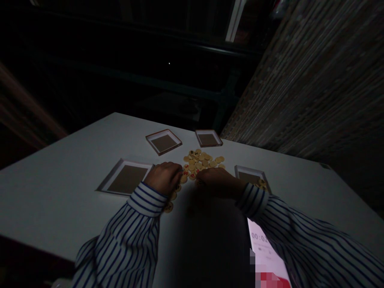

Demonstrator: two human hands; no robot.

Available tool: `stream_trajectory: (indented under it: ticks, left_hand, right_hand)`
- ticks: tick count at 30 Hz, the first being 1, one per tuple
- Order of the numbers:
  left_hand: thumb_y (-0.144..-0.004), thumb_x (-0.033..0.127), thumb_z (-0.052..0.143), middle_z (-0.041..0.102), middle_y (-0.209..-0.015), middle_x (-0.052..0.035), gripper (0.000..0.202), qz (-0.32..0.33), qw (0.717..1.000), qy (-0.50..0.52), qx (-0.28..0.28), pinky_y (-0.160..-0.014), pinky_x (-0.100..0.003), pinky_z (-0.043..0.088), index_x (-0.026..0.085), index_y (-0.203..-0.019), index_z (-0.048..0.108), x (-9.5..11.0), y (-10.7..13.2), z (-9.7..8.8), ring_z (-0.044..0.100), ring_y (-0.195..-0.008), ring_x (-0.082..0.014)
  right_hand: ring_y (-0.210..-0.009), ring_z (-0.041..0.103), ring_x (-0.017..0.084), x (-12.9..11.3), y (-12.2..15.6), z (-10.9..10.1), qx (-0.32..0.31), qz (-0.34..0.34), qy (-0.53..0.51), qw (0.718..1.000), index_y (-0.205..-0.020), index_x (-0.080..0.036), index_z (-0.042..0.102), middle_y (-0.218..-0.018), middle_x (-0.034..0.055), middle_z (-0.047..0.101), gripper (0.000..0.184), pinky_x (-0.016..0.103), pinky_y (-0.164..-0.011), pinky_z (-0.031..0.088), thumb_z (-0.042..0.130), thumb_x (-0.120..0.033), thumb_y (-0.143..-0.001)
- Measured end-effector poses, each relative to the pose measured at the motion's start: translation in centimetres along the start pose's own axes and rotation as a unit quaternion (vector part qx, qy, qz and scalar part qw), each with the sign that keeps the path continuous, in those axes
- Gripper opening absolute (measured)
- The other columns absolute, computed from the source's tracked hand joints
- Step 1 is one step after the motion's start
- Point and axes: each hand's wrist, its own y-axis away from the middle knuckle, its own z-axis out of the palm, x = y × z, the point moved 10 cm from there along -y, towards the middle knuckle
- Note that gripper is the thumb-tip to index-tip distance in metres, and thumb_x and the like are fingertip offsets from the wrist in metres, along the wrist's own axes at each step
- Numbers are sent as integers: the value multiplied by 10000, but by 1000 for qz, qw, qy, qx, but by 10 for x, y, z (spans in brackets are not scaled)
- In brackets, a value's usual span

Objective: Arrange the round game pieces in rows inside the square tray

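Currently, a heap of discs (198,165) lies on the table (75,160). The left hand (164,176) curls at the heap's left edge, the right hand (218,181) at its near edge; whether either grips a disc cannot be told. Two trays (164,142) sit beyond the heap.

White table (60,180), flat top, dim light. Heap of round wooden xiangqi pieces (205,163) just beyond and between left hand (164,176) and right hand (220,182); some overlap, some show red or black characters. Short trail of pieces on left hand's near side. Four shallow trays: left tray (127,180) just beside left hand, far-left tray (164,142) beyond it, far-right tray (208,139) past the heap, right tray (247,178) just beyond right wrist. Lit phone (264,250) nearer than right hand, part-hidden by sleeve.
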Motion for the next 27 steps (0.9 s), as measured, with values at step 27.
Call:
stream_trajectory:
  ticks: [27]
  left_hand:
    - [-845, 320, 414, 670, -980, -85, 306, 28, 991, 81, 104, -829, -332, 476, 162, -1018, 611, 13, 2, -15, 611, -906, -200]
  right_hand:
    - [-896, 560, 179, 12, 54, -47, 140, 3, -100, 985, -1019, -190, 559, -1013, 69, 619, 242, 259, -687, 361, 512, -303, -810]
